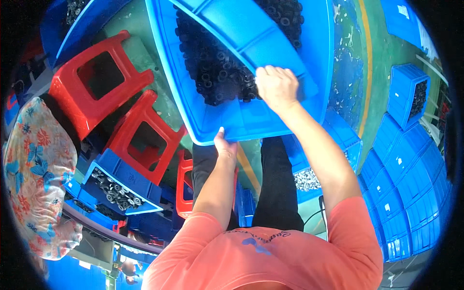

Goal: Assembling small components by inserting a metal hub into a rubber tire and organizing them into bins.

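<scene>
Bin (270, 123) is a big blue one, right in front of the person's legs (278, 188), w/ a heap of black parts (210, 72) in it, some def ring-shaped. L hand (226, 146) has its grip closed on the near rim, thumb up over the edge. R hand (278, 87) is above the bin, grip closed on the lower edge of a blue ribbed panel (241, 29) that slants across the bin, w/ parts showing on both sides of it. Idk if that's a loose sheet or the side of another box, since the top end runs out of view.

Off to the L: 3 red stools (70, 96) or so, + a small blue box (128, 170) of grey & black rings just below them. Floral cloth (34, 145) at far L. Over on the R, a blue crate (400, 92) w/ black stuff in it, and a stack of blue boxes (408, 188) under that. Near the R knee, another blue tub (345, 133) w/ small silvery bits (307, 180). Floor (379, 53) is green w/ a yellow line (368, 58). Person's in a coral tee (280, 261), btw.
</scene>
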